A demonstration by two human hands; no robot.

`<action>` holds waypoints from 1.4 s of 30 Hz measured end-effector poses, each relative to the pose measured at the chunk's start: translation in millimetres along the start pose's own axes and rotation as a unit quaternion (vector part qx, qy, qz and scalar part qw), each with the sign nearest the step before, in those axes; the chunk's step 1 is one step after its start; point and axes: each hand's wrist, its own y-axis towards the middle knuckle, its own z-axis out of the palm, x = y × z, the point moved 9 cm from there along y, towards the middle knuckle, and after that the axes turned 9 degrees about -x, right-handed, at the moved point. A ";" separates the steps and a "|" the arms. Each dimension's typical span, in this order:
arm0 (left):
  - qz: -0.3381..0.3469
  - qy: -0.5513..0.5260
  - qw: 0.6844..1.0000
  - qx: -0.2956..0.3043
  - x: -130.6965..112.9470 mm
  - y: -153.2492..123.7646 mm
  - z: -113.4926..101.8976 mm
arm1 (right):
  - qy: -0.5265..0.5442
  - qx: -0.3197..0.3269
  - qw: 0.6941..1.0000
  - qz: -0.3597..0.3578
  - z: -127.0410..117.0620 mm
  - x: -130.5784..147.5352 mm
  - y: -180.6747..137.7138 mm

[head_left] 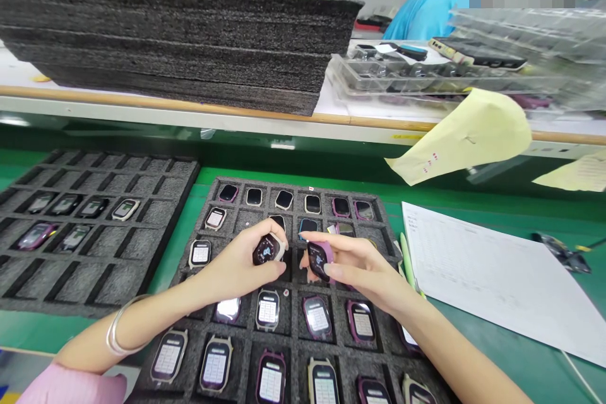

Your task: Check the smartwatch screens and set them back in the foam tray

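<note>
Two watches (pixel 269 249) are in hand above the centre tray (pixel 272 184), screens lit. The left hand (pixel 243 260), curled, grips a pale watch between thumb and fingers; the right hand (pixel 367 266), half open, pinches a purple watch (pixel 320 260). Best, I judge, to hold each by its rim, thumbs clear of the glass, and low over the foam. Farther out, counted: six watches in the tray's top row, others partly hidden; six in the left tray (pixel 97 281); one sheet (pixel 483 284); one pen (pixel 408 259); two yellow notes (pixel 473 136).
</note>
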 end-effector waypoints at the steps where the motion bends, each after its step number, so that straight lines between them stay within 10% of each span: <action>1: -0.002 0.008 1.000 0.004 -0.5 -0.4 0.5 | 0.004 0.002 1.000 0.003 0.0 -0.4 0.1; 42: 0.025 0.047 0.999 0.003 -5.7 1.0 -0.6 | -0.017 0.004 1.000 -0.003 1.1 7.4 -1.6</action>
